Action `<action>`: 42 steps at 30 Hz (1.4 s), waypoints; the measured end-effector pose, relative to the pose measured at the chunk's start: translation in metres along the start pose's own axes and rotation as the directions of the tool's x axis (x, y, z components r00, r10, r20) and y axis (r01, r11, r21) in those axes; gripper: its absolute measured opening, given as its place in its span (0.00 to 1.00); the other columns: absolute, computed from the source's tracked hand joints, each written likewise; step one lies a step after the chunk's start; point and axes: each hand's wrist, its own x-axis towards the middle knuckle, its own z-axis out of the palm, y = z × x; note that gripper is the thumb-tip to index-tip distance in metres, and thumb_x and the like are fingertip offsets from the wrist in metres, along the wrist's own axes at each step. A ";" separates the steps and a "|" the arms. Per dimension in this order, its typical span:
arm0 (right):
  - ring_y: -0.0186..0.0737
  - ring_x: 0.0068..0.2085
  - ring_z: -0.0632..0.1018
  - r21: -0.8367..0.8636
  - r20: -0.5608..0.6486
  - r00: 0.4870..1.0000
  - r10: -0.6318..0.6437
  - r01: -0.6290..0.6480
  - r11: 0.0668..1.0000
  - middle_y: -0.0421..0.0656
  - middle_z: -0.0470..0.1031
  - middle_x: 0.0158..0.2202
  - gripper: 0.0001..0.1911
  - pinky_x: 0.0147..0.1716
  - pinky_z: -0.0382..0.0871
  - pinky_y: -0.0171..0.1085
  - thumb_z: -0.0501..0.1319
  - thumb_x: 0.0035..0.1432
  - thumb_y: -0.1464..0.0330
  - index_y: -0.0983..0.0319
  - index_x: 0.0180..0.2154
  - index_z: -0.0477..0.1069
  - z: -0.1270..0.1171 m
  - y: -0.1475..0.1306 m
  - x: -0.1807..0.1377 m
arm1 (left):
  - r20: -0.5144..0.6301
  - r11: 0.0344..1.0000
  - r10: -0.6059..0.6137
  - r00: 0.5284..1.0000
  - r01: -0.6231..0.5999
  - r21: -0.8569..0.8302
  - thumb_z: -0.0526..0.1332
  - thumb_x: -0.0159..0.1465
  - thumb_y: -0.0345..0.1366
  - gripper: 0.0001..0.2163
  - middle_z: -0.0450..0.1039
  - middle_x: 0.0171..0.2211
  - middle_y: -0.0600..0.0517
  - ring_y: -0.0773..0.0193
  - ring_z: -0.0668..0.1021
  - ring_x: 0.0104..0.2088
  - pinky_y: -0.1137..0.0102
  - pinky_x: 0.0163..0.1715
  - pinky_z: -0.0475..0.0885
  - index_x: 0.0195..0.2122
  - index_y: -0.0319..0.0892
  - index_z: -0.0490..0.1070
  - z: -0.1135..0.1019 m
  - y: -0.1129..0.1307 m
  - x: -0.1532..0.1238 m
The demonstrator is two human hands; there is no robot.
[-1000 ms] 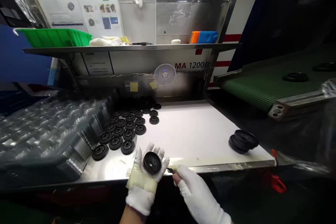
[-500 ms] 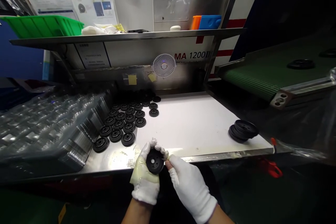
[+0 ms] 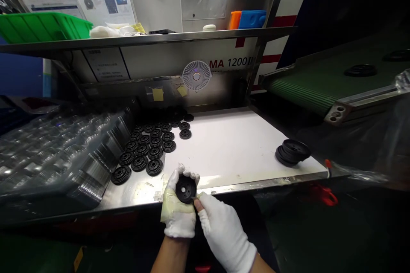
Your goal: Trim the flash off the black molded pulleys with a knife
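Observation:
My left hand (image 3: 178, 211), in a white glove with yellowish tape over the palm, is closed round a black round disc part (image 3: 185, 188) at the front edge of the bench. My right hand (image 3: 221, 231), also in a white glove, pinches a small thin tool whose tip touches the disc's lower right rim. Rows of similar black discs (image 3: 150, 145) lie on the bench to the left of the white mat (image 3: 230, 145). Two or three stacked black discs (image 3: 292, 152) sit at the mat's right corner.
Stacks of clear plastic trays (image 3: 57, 153) fill the left side. A small white fan (image 3: 196, 75) hangs at the back under a steel shelf (image 3: 144, 40) holding a green bin (image 3: 41, 27). A green conveyor (image 3: 336, 85) with black parts runs at right. Red-handled tool (image 3: 325, 196) hangs below the bench edge.
My right hand closed in on the disc and now touches its lower rim with the tool. My left hand's fingers curled tighter round the disc. The view tilted slightly.

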 end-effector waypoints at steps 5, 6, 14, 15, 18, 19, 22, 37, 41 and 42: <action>0.34 0.25 0.70 0.039 0.018 1.000 -0.006 0.005 0.999 0.36 0.71 0.25 0.12 0.23 0.50 0.33 0.46 0.63 0.65 0.57 0.29 0.63 0.000 -0.001 -0.002 | 0.063 0.987 0.024 0.998 -0.034 0.155 0.59 0.54 0.29 0.08 0.71 0.29 0.49 0.61 0.75 0.34 0.62 0.38 0.72 0.36 0.39 0.71 -0.002 0.003 -0.003; 0.34 0.25 0.70 0.041 0.015 1.000 -0.007 0.007 0.999 0.36 0.71 0.25 0.12 0.23 0.51 0.33 0.46 0.63 0.65 0.58 0.29 0.63 -0.001 0.000 -0.002 | 0.091 0.976 0.007 0.996 -0.027 0.218 0.59 0.54 0.30 0.11 0.72 0.32 0.47 0.58 0.75 0.36 0.60 0.38 0.72 0.39 0.39 0.71 -0.003 0.004 -0.005; 0.34 0.23 0.69 -0.054 -0.046 0.999 -0.004 0.002 0.999 0.37 0.69 0.23 0.13 0.22 0.49 0.34 0.47 0.62 0.65 0.59 0.27 0.62 -0.003 0.008 0.003 | 0.136 0.971 -0.002 0.991 -0.031 0.236 0.59 0.54 0.30 0.07 0.68 0.24 0.52 0.65 0.74 0.28 0.66 0.32 0.72 0.34 0.39 0.70 -0.008 0.008 -0.004; 0.33 0.23 0.68 -0.057 -0.043 0.999 -0.013 0.011 0.998 0.37 0.69 0.23 0.13 0.22 0.48 0.34 0.46 0.62 0.65 0.59 0.27 0.62 -0.003 0.006 0.003 | 0.126 0.974 0.016 0.992 -0.044 0.224 0.60 0.54 0.30 0.06 0.68 0.24 0.52 0.65 0.74 0.28 0.67 0.33 0.72 0.34 0.39 0.70 -0.008 0.007 -0.002; 0.32 0.22 0.68 -0.048 -0.041 0.999 -0.026 0.024 0.999 0.37 0.70 0.24 0.14 0.22 0.48 0.34 0.46 0.63 0.65 0.59 0.27 0.62 0.000 0.001 0.001 | 0.089 0.973 0.106 0.990 -0.122 0.195 0.61 0.54 0.31 0.06 0.67 0.24 0.53 0.66 0.74 0.27 0.67 0.32 0.73 0.34 0.41 0.70 -0.008 0.003 0.000; 0.32 0.22 0.68 -0.049 -0.047 0.999 -0.025 0.022 0.999 0.37 0.70 0.23 0.14 0.22 0.48 0.33 0.46 0.63 0.65 0.59 0.27 0.62 0.000 0.000 0.001 | 0.078 0.971 0.139 0.987 -0.151 0.185 0.61 0.54 0.30 0.06 0.67 0.24 0.54 0.66 0.74 0.27 0.66 0.32 0.73 0.34 0.41 0.70 -0.007 0.002 0.001; 0.32 0.23 0.68 -0.055 -0.067 0.997 -0.024 0.020 0.998 0.37 0.70 0.24 0.14 0.22 0.48 0.34 0.46 0.63 0.65 0.59 0.27 0.62 0.003 -0.002 0.001 | 0.056 0.968 0.201 0.978 -0.207 0.145 0.60 0.54 0.28 0.08 0.68 0.25 0.55 0.67 0.74 0.27 0.66 0.34 0.73 0.36 0.42 0.69 -0.006 0.001 0.000; 0.32 0.23 0.69 -0.005 -0.002 1.000 -0.021 0.021 1.000 0.37 0.69 0.23 0.14 0.22 0.49 0.33 0.46 0.63 0.65 0.59 0.27 0.63 -0.001 0.000 -0.002 | 0.098 0.942 0.240 0.966 -0.256 0.217 0.60 0.54 0.29 0.09 0.68 0.24 0.55 0.66 0.74 0.28 0.66 0.35 0.71 0.38 0.42 0.68 -0.012 -0.001 -0.003; 0.32 0.23 0.68 -0.001 -0.025 0.998 -0.051 0.051 0.999 0.37 0.70 0.23 0.13 0.23 0.49 0.33 0.47 0.63 0.66 0.59 0.27 0.64 0.001 0.000 -0.002 | 0.103 0.939 0.251 0.962 -0.268 0.216 0.60 0.55 0.29 0.09 0.69 0.24 0.55 0.66 0.74 0.28 0.67 0.35 0.72 0.38 0.42 0.68 -0.012 -0.001 -0.002; 0.32 0.23 0.68 -0.024 -0.051 0.998 -0.036 0.034 0.999 0.37 0.69 0.23 0.14 0.23 0.49 0.33 0.46 0.63 0.66 0.59 0.27 0.64 0.001 0.001 -0.002 | 0.104 0.937 0.258 0.960 -0.275 0.214 0.60 0.55 0.29 0.09 0.69 0.24 0.54 0.66 0.74 0.28 0.66 0.35 0.72 0.38 0.42 0.68 -0.012 -0.001 -0.002</action>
